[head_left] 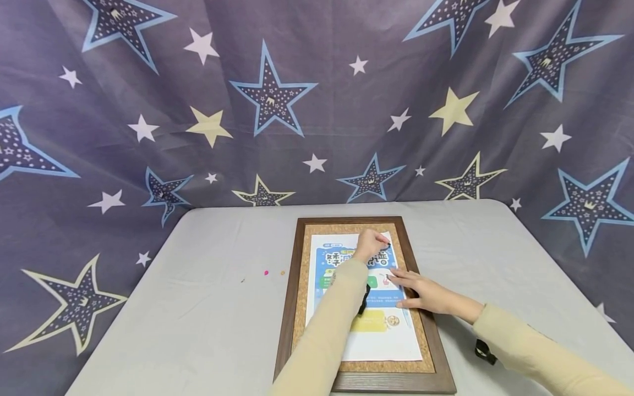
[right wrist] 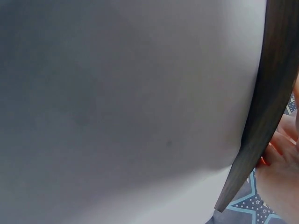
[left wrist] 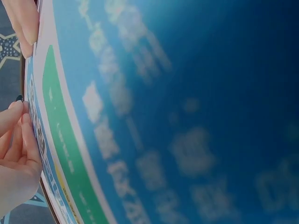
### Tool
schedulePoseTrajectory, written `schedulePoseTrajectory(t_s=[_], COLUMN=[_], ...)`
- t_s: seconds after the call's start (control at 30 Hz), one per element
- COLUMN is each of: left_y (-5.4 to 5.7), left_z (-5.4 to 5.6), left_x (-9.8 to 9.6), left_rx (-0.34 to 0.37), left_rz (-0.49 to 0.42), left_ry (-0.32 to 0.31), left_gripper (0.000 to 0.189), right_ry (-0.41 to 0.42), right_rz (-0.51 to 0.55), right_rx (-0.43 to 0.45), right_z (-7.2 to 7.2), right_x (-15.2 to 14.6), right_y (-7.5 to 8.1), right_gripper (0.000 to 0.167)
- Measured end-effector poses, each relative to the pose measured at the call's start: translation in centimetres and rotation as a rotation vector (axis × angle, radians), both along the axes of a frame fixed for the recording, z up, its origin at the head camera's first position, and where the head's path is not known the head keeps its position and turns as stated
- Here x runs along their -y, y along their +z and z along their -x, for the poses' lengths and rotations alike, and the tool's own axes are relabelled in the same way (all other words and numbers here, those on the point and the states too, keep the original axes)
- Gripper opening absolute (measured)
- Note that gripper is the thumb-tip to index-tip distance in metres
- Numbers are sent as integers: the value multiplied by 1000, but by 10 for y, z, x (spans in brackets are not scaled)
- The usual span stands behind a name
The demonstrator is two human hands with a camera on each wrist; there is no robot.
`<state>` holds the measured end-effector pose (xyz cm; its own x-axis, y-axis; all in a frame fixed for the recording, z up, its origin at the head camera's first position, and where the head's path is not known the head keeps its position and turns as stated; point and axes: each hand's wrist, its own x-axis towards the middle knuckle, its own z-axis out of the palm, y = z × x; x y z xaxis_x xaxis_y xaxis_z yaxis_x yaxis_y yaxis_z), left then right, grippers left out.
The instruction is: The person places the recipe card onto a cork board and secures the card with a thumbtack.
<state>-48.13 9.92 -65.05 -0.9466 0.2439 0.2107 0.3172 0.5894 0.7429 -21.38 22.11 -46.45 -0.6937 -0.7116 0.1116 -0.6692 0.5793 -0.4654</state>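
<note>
A printed poster [head_left: 381, 344] in blue, green and yellow lies on a wood-framed cork board [head_left: 366, 366]. My left hand [head_left: 370, 246] is at the poster's top right corner, its arm crossing over the sheet. Between thumb and fingers it pinches a small dark pushpin [left wrist: 19, 98], whose tip is hidden. My right hand [head_left: 426, 292] rests with spread fingers on the poster's right edge, its wrist above the frame [head_left: 442, 352]. In the right wrist view the frame partly hides that hand.
Left of the board, a small pink piece [head_left: 266, 273] and an orange one [head_left: 283, 273] lie on the pale tablecloth [head_left: 213, 330], with a tiny dark bit [head_left: 242, 280] beside them. A star-patterned curtain [head_left: 317, 121] hangs behind the table.
</note>
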Motion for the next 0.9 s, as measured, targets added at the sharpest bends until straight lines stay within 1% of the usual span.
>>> schedulePoseTrajectory(t_s=[0.03, 0.07, 0.1, 0.13, 0.2, 0.23, 0.27, 0.33, 0.37, 0.43, 0.47, 0.5, 0.53, 0.57, 0.6, 0.63, 0.67, 0.7, 0.73, 0.77, 0.8, 0.83, 0.87, 0.9], left_y=[-16, -25, -29, -30, -12, 0, 16, 33, 38, 42, 42, 34, 29, 22, 17, 11, 9, 9, 15, 19, 28, 32, 39, 44], left_z=[13, 20, 23, 24, 9, -1, -12, -28, -31, -34, -33, -28, -23, -17, -13, -9, -8, -8, -12, -15, -22, -25, -31, -33], left_x=[-2, -4, -4, -5, -3, -3, -2, 0, 1, 2, 2, 3, 2, 1, -1, -2, -3, -4, -5, -6, -5, -5, -3, -3], left_rx=[-23, -5, -6, -23, -21, -23, 15, -3, -5, 26, 42, 16, 20, 35, 48, 35, 30, 32, 57, 58, 59, 53, 44, 53], left_rz=[-17, -14, -21, -22, -12, 0, 17, 13, 7, -3, -7, -19, -25, -24, -20, -16, -14, -7, 12, 30, 42, 46, 37, 43], left_ry=[0, 6, 6, 13, 36, 53, 63, 74, 74, 61, 55, 48, 42, 45, 45, 56, 62, 73, 83, 87, 89, 87, 73, 71], left_gripper=[12, 13, 15, 16, 15, 13, 9, 7, 6, 7, 9, 13, 15, 16, 17, 17, 17, 15, 10, 7, 6, 6, 11, 12], right_ry=[0, 0, 1, 2, 3, 4, 5, 6, 8, 9, 10, 8, 8, 8, 5, 5, 6, 6, 7, 8, 8, 8, 8, 6], right_rz=[0, -1, -2, -2, -2, -1, 0, 0, 5, 4, 4, 3, 2, 2, -3, -3, -3, -3, -2, 1, 2, 5, 7, 7], right_rx=[0, 0, 0, 0, -1, -1, -4, -5, -9, -12, -14, -12, -10, -10, -5, -2, -2, 1, 2, 2, 2, 1, 1, 2], right_z=[0, 0, 0, 0, 0, 0, 0, 0, -1, -1, -1, -1, -1, -1, -1, -1, -1, -1, -1, -1, -2, -2, -1, -1], right_x=[0, 0, 0, 0, 0, 0, 1, 1, 1, 1, 1, 1, 1, 1, 1, 1, 1, 1, 1, 1, 1, 1, 0, 0], right_y=[0, 0, 0, 0, 0, 1, 1, 1, 1, 2, 2, 1, 1, 1, 1, 1, 1, 1, 1, 1, 1, 1, 1, 1], right_gripper=[62, 62, 62, 62, 62, 62, 62, 62, 62, 62, 61, 61, 61, 61, 62, 62, 62, 62, 62, 62, 62, 61, 61, 61])
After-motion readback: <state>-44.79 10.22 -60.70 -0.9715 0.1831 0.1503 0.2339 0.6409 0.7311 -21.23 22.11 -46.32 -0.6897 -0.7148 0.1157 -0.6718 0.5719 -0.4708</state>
